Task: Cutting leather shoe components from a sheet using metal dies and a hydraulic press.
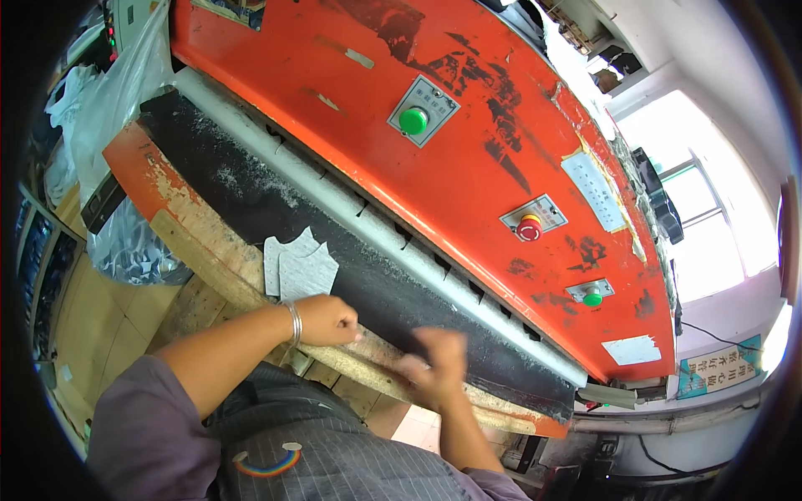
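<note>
My left hand [327, 320] is closed, its fingers curled in at the front edge of the black work surface [225, 179]. Whatever it may hold is hidden inside the fingers. A metal bangle [293, 322] circles that wrist. To the right, my right hand [439, 361] hovers over the same edge, smeared by motion, so its fingers cannot be made out. Just beyond my left hand lie light grey cut pieces [307, 265], partly overlapping, with pointed tips on their far side.
A large orange machine body [334, 108] rises behind the surface, carrying green buttons [413, 121] and a red stop button [528, 228]. A pale bar [376, 238] runs along its foot. Worn wooden edging [209, 259] borders the near side. Clear plastic bags [134, 242] hang at left.
</note>
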The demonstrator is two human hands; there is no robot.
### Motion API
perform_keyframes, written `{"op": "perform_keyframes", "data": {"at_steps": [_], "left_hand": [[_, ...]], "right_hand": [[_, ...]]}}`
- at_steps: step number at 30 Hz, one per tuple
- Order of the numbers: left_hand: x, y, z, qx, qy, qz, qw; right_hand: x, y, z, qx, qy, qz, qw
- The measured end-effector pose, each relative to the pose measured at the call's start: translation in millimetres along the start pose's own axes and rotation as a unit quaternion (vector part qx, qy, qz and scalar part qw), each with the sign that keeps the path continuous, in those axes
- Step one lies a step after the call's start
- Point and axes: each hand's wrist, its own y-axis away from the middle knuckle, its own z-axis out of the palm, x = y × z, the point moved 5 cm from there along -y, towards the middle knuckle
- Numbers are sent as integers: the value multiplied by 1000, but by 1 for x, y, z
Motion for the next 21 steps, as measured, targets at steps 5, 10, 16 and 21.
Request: {"op": "perform_keyframes", "data": {"at_steps": [5, 10, 16, 21], "left_hand": [[-12, 9, 8, -30, 40, -53, 997], [-36, 13, 18, -52, 47, -80, 994], [-48, 12, 14, -46, 11, -34, 998], [-64, 43, 10, -100, 267, -93, 954]], "right_hand": [[-72, 26, 46, -181, 16, 34, 983], [-74, 35, 74, -161, 43, 67, 984], [-72, 22, 76, -213, 36, 50, 975], [-65, -18, 60, -284, -150, 24, 947]]}}
